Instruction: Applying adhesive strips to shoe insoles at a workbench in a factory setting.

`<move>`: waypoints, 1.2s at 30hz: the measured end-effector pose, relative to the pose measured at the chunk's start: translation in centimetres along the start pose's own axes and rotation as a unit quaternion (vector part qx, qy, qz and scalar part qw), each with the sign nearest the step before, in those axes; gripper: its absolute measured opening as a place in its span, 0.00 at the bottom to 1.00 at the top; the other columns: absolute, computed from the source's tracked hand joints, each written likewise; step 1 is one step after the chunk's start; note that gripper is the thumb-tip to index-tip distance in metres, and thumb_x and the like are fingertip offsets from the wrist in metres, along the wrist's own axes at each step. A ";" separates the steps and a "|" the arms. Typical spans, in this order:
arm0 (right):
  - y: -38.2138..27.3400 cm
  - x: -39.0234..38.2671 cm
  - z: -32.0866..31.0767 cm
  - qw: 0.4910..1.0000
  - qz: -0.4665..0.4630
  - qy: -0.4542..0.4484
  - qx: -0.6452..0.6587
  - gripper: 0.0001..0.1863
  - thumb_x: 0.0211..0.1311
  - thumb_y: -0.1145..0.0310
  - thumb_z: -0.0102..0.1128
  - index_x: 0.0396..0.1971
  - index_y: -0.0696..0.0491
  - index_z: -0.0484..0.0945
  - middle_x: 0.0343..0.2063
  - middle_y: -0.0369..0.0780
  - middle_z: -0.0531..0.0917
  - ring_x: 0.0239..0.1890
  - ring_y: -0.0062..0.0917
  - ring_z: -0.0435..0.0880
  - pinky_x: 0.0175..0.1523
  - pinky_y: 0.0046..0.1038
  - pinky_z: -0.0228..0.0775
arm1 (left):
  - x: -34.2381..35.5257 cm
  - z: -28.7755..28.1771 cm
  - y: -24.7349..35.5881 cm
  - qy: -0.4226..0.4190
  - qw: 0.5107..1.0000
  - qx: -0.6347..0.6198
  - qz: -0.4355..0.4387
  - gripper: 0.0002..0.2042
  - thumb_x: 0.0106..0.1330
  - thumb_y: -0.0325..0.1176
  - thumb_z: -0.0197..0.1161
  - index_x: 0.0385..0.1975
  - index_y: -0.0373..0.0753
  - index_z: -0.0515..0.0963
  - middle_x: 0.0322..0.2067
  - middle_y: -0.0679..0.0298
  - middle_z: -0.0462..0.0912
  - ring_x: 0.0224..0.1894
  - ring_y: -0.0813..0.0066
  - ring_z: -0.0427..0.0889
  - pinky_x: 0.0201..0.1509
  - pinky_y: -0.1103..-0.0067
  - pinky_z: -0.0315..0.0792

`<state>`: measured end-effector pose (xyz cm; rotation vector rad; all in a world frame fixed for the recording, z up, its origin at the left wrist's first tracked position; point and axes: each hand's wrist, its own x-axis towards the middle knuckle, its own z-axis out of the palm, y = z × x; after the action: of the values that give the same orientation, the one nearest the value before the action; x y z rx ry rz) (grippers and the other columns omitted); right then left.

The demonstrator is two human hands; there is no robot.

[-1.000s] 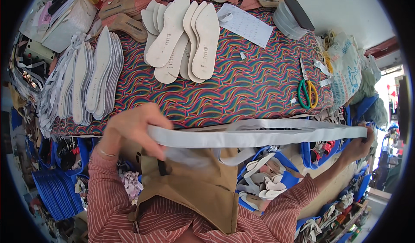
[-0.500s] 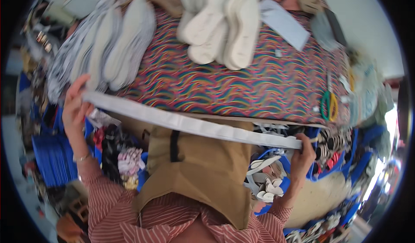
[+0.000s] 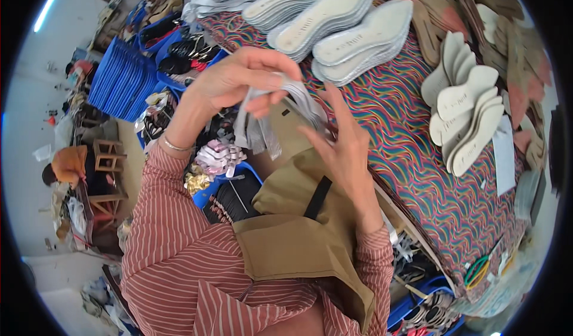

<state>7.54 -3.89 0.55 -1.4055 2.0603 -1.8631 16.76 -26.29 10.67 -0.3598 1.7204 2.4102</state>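
A long white strip (image 3: 301,100) is bunched into loops over the fingers of my left hand (image 3: 239,79), which is closed on it in front of the table edge. Its loose ends hang down below that hand, above my brown apron (image 3: 292,240). Close by on the right is my right hand (image 3: 346,148), thumb and fingers spread apart around the looped part of the strip and apparently not gripping it. Stacks of pale shoe insoles (image 3: 364,40) lie on the patterned tabletop just beyond both hands.
White insoles (image 3: 468,109) lie farther right on the patterned table (image 3: 412,151), with green-handled scissors (image 3: 477,270) near its right end. Blue crates (image 3: 122,79) are stacked at left. A bin of ribbon pieces (image 3: 221,157) stands under my left arm. A person (image 3: 68,166) bends at far left.
The strip was stretched straight between both hands; now it is bunched in my left hand. My right hand has let go and come close to the left. The view has turned left.
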 end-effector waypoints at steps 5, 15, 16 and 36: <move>2.5 -0.1 2.5 0.989 0.076 -0.100 0.077 0.12 0.60 0.79 0.58 0.44 0.59 0.79 0.26 0.36 0.81 0.22 0.22 0.70 0.30 0.22 0.65 | -0.1 0.2 -1.3 -0.027 0.999 -0.032 0.020 0.17 0.61 0.25 0.61 0.51 0.29 0.75 0.29 0.51 0.83 0.15 0.72 0.77 0.22 0.78 0.74; 2.5 -6.8 -0.2 0.940 0.267 -0.207 0.052 0.07 0.62 0.75 0.57 0.37 0.59 0.81 0.22 0.35 0.79 0.20 0.19 0.67 0.28 0.22 0.63 | 2.2 5.5 -5.2 0.152 0.966 -0.207 -0.036 0.17 0.65 0.25 0.57 0.54 0.29 0.75 0.41 0.49 0.84 0.41 0.66 0.85 0.48 0.79 0.79; 2.0 -6.9 -0.5 0.956 0.246 -0.158 0.030 0.08 0.60 0.76 0.58 0.39 0.59 0.81 0.24 0.36 0.80 0.21 0.19 0.68 0.28 0.22 0.64 | 2.8 5.7 -5.9 0.139 0.966 -0.216 -0.040 0.17 0.65 0.26 0.57 0.54 0.29 0.75 0.43 0.50 0.83 0.43 0.67 0.84 0.50 0.79 0.77; -0.1 -2.7 -10.7 0.971 0.169 0.070 0.151 0.11 0.46 0.85 0.66 0.33 0.59 0.83 0.25 0.33 0.78 0.22 0.15 0.68 0.27 0.17 0.63 | 8.9 10.2 -9.1 -0.086 0.996 0.003 -0.032 0.12 0.68 0.30 0.59 0.47 0.32 0.79 0.39 0.55 0.84 0.38 0.74 0.82 0.44 0.82 0.76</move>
<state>3.22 6.12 2.30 -0.8171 1.8228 -2.0566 9.61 -13.73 3.05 -0.1960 1.6185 2.3156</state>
